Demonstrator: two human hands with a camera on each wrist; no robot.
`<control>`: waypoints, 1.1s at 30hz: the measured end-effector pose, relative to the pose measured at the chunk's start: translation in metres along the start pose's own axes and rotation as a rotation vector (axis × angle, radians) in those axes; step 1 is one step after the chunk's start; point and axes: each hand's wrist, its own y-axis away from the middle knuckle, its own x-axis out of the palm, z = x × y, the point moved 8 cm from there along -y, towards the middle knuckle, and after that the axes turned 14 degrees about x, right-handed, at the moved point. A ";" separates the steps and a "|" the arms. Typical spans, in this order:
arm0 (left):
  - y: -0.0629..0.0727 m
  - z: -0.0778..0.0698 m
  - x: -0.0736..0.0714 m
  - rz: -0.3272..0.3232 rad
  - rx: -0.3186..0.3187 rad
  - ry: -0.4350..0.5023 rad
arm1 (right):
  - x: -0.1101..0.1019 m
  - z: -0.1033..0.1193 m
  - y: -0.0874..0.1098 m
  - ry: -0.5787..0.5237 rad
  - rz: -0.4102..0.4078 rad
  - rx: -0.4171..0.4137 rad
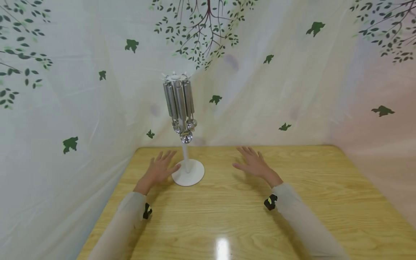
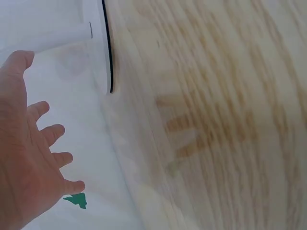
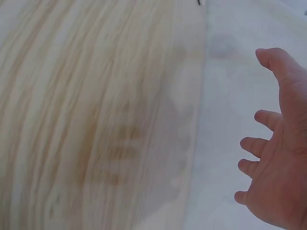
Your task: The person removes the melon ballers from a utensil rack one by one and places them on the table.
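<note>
A stand with a round white base (image 1: pixel 195 177) and a white pole holds up a cluster of silver utensils (image 1: pixel 180 99), their handles up and rounded ends down. My left hand (image 1: pixel 158 170) hovers over the table just left of the base, fingers spread, thumb overlapping the base's edge in the head view. In the left wrist view that hand (image 2: pixel 29 158) is empty, close to the white pole (image 2: pixel 62 38). To the right of the stand, my right hand (image 1: pixel 255 164) is spread above the table with nothing in it; the right wrist view shows its fingers (image 3: pixel 254 146) apart.
The wooden table (image 1: pixel 208 216) has its far edge against a pale curtain (image 1: pixel 243 119) printed with leaves and branches. Curtain also hangs along the left and right sides. Each sleeve carries a small black device (image 1: pixel 270 202) at the wrist.
</note>
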 end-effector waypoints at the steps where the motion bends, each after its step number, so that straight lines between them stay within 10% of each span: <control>1: 0.000 0.000 0.000 -0.011 0.004 0.016 | 0.000 0.004 -0.001 -0.024 -0.001 -0.012; 20: -0.015 -0.005 0.008 -0.314 -0.010 0.850 | 0.021 0.139 -0.039 -0.742 0.129 -0.181; 33: -0.020 -0.013 0.017 -0.449 -0.085 0.974 | 0.034 0.188 -0.048 -0.917 0.107 -0.158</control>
